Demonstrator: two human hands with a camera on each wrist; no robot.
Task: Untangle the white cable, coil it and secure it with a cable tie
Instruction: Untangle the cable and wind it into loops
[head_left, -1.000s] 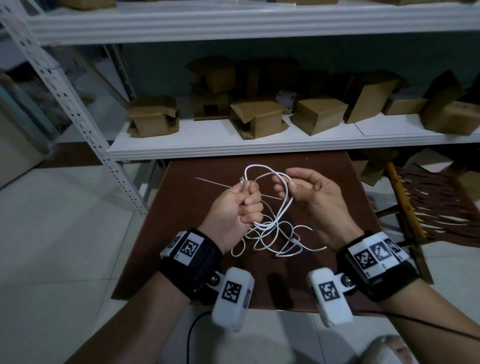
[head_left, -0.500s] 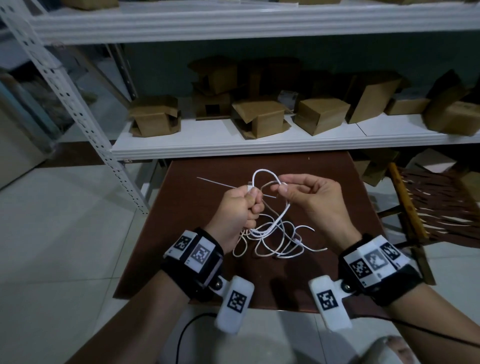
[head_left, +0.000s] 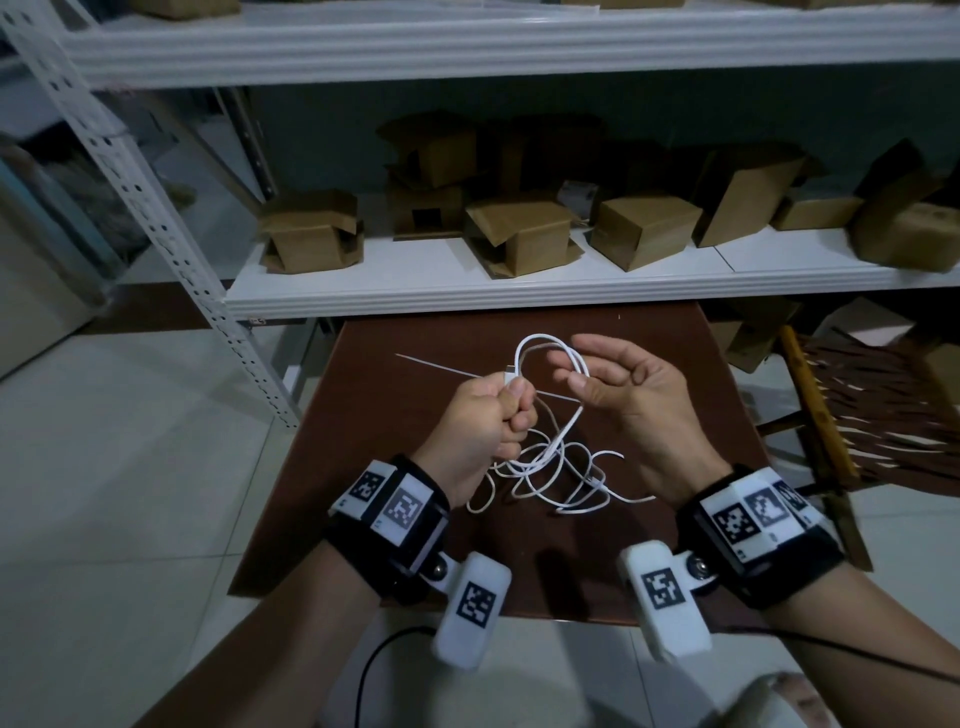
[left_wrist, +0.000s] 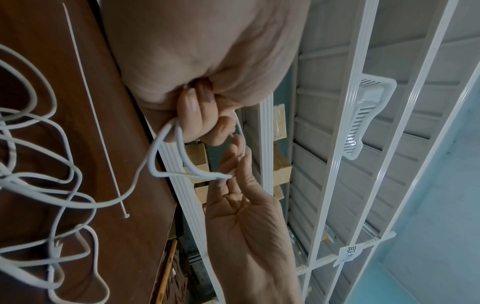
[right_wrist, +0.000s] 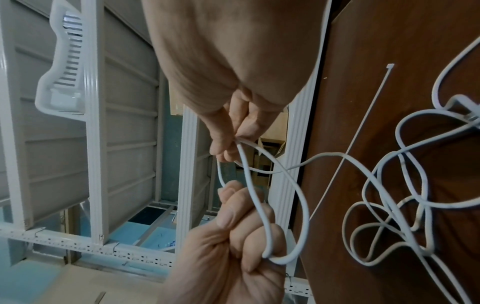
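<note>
A white cable (head_left: 550, 478) lies tangled on the brown table (head_left: 363, 467), and one loop rises between my hands. My left hand (head_left: 511, 402) is a fist gripping the cable, with the plug end (head_left: 511, 371) sticking out above the thumb; the right wrist view shows strands wrapped past its fingers (right_wrist: 259, 242). My right hand (head_left: 574, 374) is palm-up just to the right and pinches the loop between thumb and fingers (right_wrist: 233, 131). A thin white cable tie (head_left: 441, 368) lies flat on the table behind the left hand, untouched, and also shows as the cable tie (left_wrist: 96, 115).
A white shelf (head_left: 519, 288) with several cardboard boxes overhangs the table's far edge. A perforated metal upright (head_left: 171, 244) slants at the left. A wooden chair (head_left: 821, 415) stands to the right. Tiled floor surrounds the table.
The right hand's fingers have uncurled somewhat and drawn slightly away from the left fist, leaving a single open loop between the hands. The left fist stays put.
</note>
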